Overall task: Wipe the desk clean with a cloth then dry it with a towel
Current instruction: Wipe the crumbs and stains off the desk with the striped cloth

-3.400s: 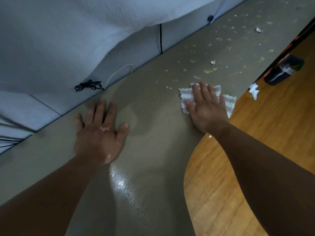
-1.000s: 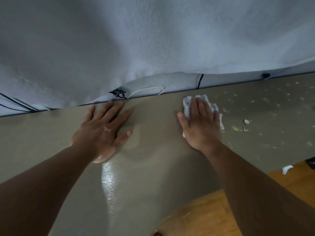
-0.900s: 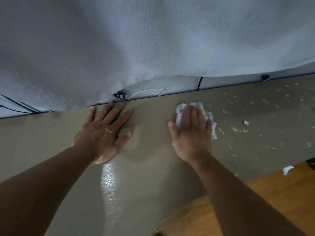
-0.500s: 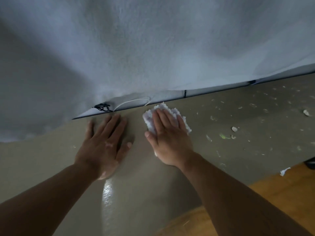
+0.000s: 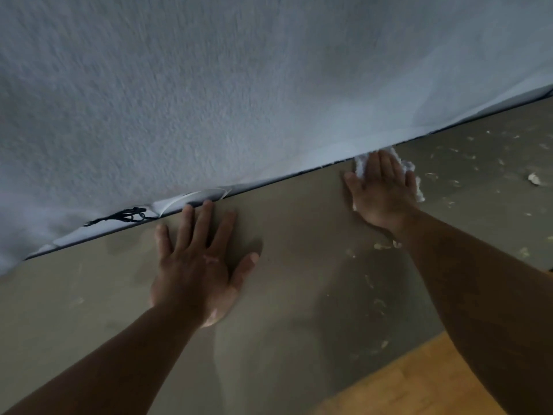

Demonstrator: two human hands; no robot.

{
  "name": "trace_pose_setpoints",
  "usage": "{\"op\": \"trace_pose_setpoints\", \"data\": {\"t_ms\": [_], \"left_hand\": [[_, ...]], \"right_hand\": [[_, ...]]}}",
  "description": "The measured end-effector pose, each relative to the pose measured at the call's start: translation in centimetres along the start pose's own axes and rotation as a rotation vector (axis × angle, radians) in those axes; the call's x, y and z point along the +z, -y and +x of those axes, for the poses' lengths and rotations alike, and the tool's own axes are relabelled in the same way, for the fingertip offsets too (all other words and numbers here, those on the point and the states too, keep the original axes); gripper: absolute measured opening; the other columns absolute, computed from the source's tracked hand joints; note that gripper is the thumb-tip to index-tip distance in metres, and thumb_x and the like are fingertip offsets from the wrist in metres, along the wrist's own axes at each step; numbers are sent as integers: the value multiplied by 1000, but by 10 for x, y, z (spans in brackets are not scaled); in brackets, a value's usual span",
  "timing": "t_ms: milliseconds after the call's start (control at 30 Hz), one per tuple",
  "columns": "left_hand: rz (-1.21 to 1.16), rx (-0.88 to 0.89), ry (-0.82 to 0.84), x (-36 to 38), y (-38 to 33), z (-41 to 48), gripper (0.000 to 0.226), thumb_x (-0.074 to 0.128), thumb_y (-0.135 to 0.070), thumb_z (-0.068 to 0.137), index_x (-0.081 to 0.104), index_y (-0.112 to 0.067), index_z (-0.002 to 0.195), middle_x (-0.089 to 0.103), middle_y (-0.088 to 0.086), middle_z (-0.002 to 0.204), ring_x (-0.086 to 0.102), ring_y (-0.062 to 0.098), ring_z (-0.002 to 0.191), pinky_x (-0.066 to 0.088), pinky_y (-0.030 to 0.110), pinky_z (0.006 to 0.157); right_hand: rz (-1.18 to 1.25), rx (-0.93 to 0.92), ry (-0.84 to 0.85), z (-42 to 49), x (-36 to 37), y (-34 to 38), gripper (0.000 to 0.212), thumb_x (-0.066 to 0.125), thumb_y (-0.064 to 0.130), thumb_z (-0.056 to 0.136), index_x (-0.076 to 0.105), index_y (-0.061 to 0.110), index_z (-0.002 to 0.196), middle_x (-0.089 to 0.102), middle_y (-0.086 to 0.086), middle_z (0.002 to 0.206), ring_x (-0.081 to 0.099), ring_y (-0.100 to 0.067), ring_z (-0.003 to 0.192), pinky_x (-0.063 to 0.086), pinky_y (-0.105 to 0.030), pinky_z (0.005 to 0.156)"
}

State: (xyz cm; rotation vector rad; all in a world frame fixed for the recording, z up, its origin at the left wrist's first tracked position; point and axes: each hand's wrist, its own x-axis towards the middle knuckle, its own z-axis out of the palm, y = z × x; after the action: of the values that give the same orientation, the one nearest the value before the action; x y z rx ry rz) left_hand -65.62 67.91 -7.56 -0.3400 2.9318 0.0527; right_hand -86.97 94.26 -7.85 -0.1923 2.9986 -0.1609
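The grey-green desk top (image 5: 287, 244) fills the lower half of the head view. My right hand (image 5: 381, 191) lies flat, fingers straight, pressing a white cloth (image 5: 411, 169) onto the desk at its far edge by the wall; only the cloth's fringe shows around the fingers. My left hand (image 5: 199, 265) rests palm down with fingers spread on the desk, to the left of the cloth. Pale crumbs and scraps (image 5: 532, 178) are scattered over the desk to the right of and below my right hand.
A textured white wall (image 5: 239, 85) runs right along the desk's far edge. A black cord knot (image 5: 125, 215) and a white cable (image 5: 191, 197) lie at that edge above my left hand. Wooden floor (image 5: 419, 381) shows at bottom right.
My right hand has slid the cloth to the right along the far edge, away from my left hand. My left hand stays planted on the desk. The camera has shifted.
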Motion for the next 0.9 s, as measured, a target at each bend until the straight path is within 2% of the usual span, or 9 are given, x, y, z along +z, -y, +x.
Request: {"op": "trace_pose_setpoints", "data": {"t_ms": [233,333,467,533,600,700,800,900], "left_hand": [[-13,6,-12,-1,-1,4,87,-7,-78,87,-2,-37,163,-9,3,173,-10,29,159,1,59,125],[-10,1,-18,0,-2,4,83,-7,-75,88,-6,-37,162,-11,2,172,-11,28,159,1,59,125],[-24,-2,-47,1,0,5,78,-2,-68,92,4,-37,163,-2,2,173,-4,28,159,4,60,124],[-38,-4,-53,1,0,4,77,-3,-65,92,7,-37,163,0,1,173,-2,27,159,4,60,124],[-51,2,-61,1,0,5,77,-3,-63,91,9,-37,163,2,1,173,0,27,159,6,60,124],[-41,4,-67,2,2,5,77,-4,-64,92,8,-37,162,2,1,173,-1,27,159,7,60,125],[-32,1,-64,3,1,6,77,-3,-66,92,6,-37,162,1,1,173,-1,27,159,7,60,125],[-23,-5,-51,3,0,7,77,-5,-68,91,-1,-39,161,-4,0,173,-4,26,159,5,58,126]], "right_hand": [[51,213,65,-4,-6,25,81,16,64,103,2,13,165,0,-3,174,-6,-23,160,-3,-55,126],[32,112,45,-38,1,59,80,15,62,104,2,12,165,1,-6,174,-4,-26,160,-3,-57,126],[62,-117,-1,-103,18,109,75,16,56,106,6,11,164,4,-10,173,-3,-30,160,-1,-59,125],[75,-226,-41,-137,26,125,73,19,54,105,13,11,163,13,-12,172,3,-31,160,3,-60,125],[98,-309,-59,-164,35,128,70,23,52,105,19,13,163,17,-10,172,6,-29,160,3,-59,125],[78,-414,-30,-186,42,112,67,21,51,106,15,19,165,12,-4,173,1,-23,160,3,-57,126],[44,-432,11,-185,39,88,69,15,53,104,7,22,166,6,0,174,-3,-20,160,0,-55,127],[22,-337,41,-170,31,61,72,6,57,102,-2,25,165,-4,5,174,-10,-15,159,-7,-51,127]]}}
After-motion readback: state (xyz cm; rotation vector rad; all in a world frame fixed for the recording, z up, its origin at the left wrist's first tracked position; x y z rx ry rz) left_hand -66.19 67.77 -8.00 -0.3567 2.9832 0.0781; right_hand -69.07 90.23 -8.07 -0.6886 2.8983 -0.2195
